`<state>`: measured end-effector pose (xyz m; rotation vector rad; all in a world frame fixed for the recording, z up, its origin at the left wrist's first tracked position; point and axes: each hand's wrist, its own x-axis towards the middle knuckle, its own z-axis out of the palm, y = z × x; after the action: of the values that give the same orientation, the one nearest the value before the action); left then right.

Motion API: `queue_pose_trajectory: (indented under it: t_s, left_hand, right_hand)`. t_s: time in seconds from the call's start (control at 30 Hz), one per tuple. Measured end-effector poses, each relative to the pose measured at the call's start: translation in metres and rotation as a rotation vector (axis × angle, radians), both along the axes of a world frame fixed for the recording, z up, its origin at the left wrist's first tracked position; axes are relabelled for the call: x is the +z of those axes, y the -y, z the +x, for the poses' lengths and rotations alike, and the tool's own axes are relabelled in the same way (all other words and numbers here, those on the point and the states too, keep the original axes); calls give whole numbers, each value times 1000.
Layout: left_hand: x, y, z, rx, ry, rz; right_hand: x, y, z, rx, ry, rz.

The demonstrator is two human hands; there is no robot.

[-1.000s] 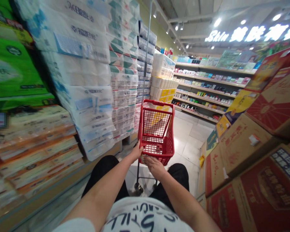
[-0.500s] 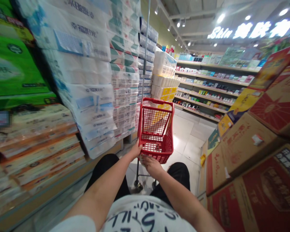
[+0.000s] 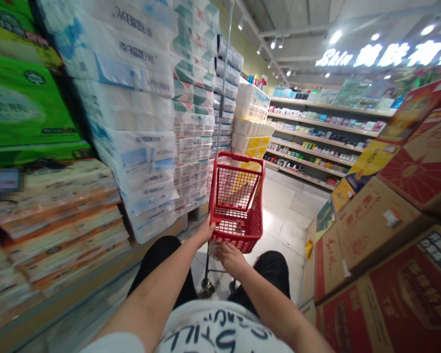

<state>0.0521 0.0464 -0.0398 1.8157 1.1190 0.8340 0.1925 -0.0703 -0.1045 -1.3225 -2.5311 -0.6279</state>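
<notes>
A red plastic shopping cart point(image 3: 220, 189) with grid walls stands in front of my knees, and only its own mesh and floor show inside the basket. My left hand point(image 3: 205, 232) is closed on the near left corner of the basket rim. Just below that corner, my right hand point(image 3: 231, 259) has its fingers bent together by the outside of the basket. A small pale thing shows at those fingertips, too small to name. The wheels point(image 3: 207, 288) rest on the floor between my legs.
Wrapped toilet-roll packs point(image 3: 147, 162) are stacked high on the left, beside green tissue packs point(image 3: 25, 98). Cardboard cartons point(image 3: 375, 220) line the right. A thin metal pole point(image 3: 222, 93) rises beyond the cart. Tiled floor point(image 3: 279, 211) leads to stocked shelves point(image 3: 316, 130).
The view has shifted slightly, and the near end of the cart sits a little lower in it. Both hands stay at the same basket corner.
</notes>
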Motion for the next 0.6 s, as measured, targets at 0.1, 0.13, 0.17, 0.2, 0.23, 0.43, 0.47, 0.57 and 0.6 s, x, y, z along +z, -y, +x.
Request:
queue_pose_trajectory:
  t_s: [0.1,0.13,0.17,0.2,0.23,0.43,0.47,0.57,0.6]
  left_hand:
    - [0,-2,-2,-8,5,9]
    - [0,-3,-2,-6,-3,2]
    - [0,-3,-3,-1,-13,-5]
    - [1,-3,-3,4,-21,-9]
    - [2,-2,-4,8,-22,-7]
    - [10,3,-11,6,17,5]
    - [11,4,-12,9,9,1]
    - [11,4,-14,18,1,-8]
    - [11,3,-15,19,6,-5]
  right_hand:
    - [9,0,-3,-19,11,-57]
    - [13,-1,-5,1,9,-45]
    - [17,-2,-6,25,3,-15]
    - [21,-3,-8,41,-5,21]
    - [23,-4,-9,44,-11,49]
    - [20,-5,-14,-5,21,-66]
    - [21,-5,-15,-5,17,-59]
    - [31,-7,-19,16,6,7]
    - [34,-8,-20,22,8,18]
